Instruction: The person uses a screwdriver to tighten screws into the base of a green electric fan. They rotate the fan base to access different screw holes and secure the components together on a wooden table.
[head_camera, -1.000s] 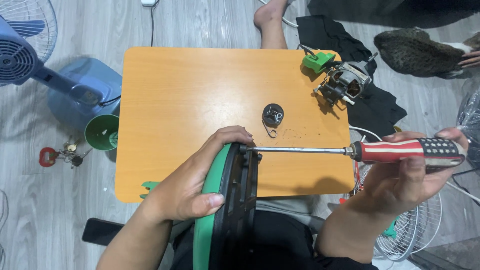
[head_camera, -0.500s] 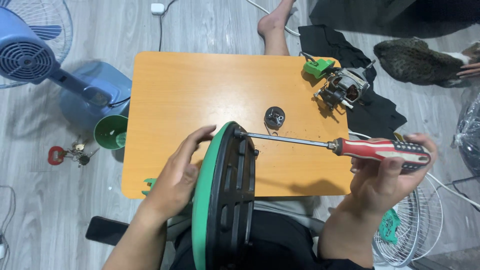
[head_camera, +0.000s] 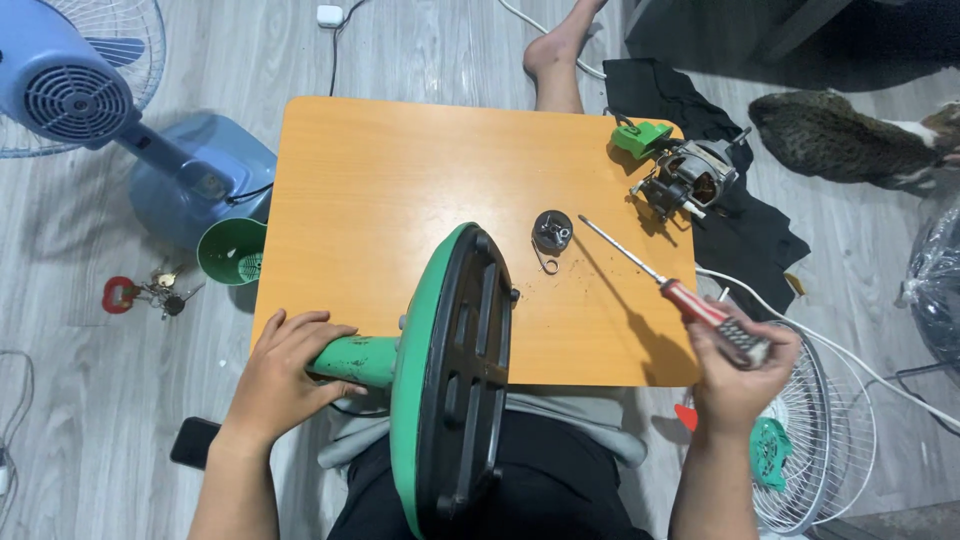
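We open on the orange rectangular wooden bench (head_camera: 400, 170) filling the middle of the frame, with the pale blue standing fan (head_camera: 110, 120) lying on the grey plank floor at upper left. Down at lower centre we see the round green plastic fan base with its black ribbed underside (head_camera: 450, 380), tipped up on edge over the bench's near edge and the person's lap. Our left hand (head_camera: 285, 375) at lower left has its grip wrapped tight around the green stem (head_camera: 360, 358) of that base. At lower right, our right hand (head_camera: 740, 375) is closed around the red-handled screwdriver (head_camera: 690, 300), its long steel shaft slanting up and left over the bench, its tip in the air near the small dark round metal part (head_camera: 552, 230) lying at centre. Up at the bench's upper right corner sits the bare electric fan motor with a green plastic piece (head_camera: 680, 170). A small green plastic cup (head_camera: 230, 250) rests on the floor just beside the bench's left edge.
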